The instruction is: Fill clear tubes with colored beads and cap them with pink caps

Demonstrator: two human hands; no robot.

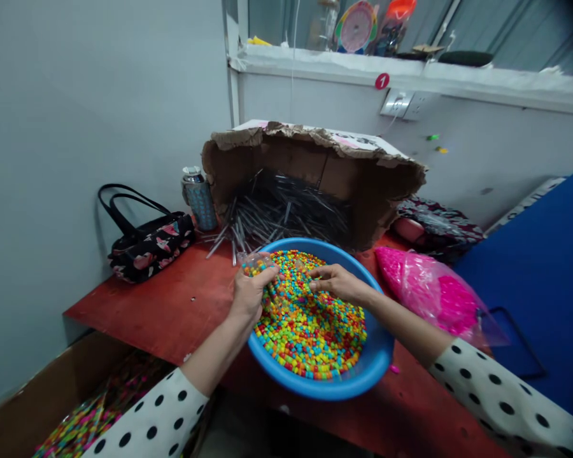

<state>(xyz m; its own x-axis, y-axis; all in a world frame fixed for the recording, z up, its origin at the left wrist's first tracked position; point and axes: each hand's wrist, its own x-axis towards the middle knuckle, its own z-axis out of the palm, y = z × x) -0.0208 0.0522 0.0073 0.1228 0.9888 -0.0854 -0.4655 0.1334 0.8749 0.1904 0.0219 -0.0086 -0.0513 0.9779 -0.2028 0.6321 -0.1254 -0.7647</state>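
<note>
While the left hand (251,294) and right hand (338,284) meet above it, a round blue plastic basin (377,356) sits on a red counter (172,305) directly beneath them, heaped with small glossy beads (310,324) in yellow, green, red, orange and blue. The left hand curls its fingers around a small clear plastic bag (255,262) holding a few beads; the right hand lies palm down, fingers loosely extended, touching the bead pile. Both forearms emerge from white polka-dot sleeves (501,394). Beyond the hands, a torn cardboard box (315,149) holds a mass of thin dark plastic tubes (286,210); to the right of the hands lies a pink-filled plastic bag (424,292).
</note>
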